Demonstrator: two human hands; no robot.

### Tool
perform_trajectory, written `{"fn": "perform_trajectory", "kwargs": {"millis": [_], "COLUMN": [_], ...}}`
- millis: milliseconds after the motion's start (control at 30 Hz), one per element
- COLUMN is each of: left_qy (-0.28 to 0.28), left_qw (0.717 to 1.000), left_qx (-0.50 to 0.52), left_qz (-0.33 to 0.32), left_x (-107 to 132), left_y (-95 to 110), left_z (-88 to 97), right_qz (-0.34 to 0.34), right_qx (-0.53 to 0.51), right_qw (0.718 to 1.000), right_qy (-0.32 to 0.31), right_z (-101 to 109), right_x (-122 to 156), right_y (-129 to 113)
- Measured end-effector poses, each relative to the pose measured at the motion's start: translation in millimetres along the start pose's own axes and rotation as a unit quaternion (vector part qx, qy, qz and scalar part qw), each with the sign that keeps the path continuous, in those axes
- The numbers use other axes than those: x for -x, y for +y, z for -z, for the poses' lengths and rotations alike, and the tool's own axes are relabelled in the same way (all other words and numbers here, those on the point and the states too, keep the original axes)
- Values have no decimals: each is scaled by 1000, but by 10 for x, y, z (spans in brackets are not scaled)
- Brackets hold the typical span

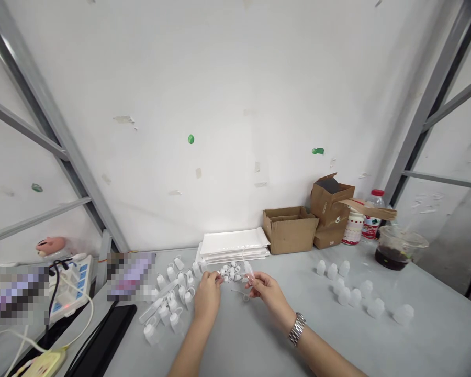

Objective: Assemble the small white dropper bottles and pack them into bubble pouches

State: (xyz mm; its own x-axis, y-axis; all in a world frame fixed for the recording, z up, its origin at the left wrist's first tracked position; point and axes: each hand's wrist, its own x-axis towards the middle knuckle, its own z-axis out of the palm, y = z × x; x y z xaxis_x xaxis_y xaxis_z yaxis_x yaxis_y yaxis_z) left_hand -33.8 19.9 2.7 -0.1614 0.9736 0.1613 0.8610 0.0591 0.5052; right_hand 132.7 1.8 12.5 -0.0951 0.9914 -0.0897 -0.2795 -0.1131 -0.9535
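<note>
My right hand (267, 289), with a metal watch on the wrist, pinches a small clear plastic tube (248, 268) upright between its fingertips. My left hand (209, 291) is closed in a pinch right next to a heap of small white caps (231, 272); what it holds is too small to make out. To the left of my left hand lie several small white bottles with tethered caps (173, 298). Both hands hover just above the grey table (259, 340).
A stack of white flat packs (234, 244) lies behind the caps. Open cardboard boxes (290, 228) stand at the back right, with a drink bottle (373, 212) and a clear bowl (398, 246). Several white bottles (353, 296) lie at right. Power strips and cables (68, 288) are at left.
</note>
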Motion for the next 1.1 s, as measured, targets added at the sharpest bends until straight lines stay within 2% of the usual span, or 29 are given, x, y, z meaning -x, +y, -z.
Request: {"fn": "perform_trajectory", "kwargs": {"millis": [367,633,733,800,900,1000,1033,1100], "left_qy": [7,99,87,30,-58,-106,-124,-154], "left_qw": [998,973,954,917,807,705,683,659], "left_qx": [48,201,285,397,585,692,710,726], "left_qz": [-35,-50,-31,-1,63,115,122,121], "left_x": [-61,-50,-44,-32,11,74,94,122], "left_y": [-81,-89,-43,8,102,176,190,205], "left_z": [-167,-121,-89,-69,-34,-4,0,-2], "right_qz": [1,34,41,45,65,99,109,126], "right_qx": [-2,16,35,39,62,113,135,180], "right_qw": [1000,999,999,998,996,988,985,976], "right_qy": [-8,-6,-7,-15,-18,-21,-20,-10], "right_z": [-25,-34,-62,-84,-108,-109,-105,-93], "right_x": [-8,17,32,45,63,75,77,82], "right_y": [51,22,11,25,80,144,160,182]}}
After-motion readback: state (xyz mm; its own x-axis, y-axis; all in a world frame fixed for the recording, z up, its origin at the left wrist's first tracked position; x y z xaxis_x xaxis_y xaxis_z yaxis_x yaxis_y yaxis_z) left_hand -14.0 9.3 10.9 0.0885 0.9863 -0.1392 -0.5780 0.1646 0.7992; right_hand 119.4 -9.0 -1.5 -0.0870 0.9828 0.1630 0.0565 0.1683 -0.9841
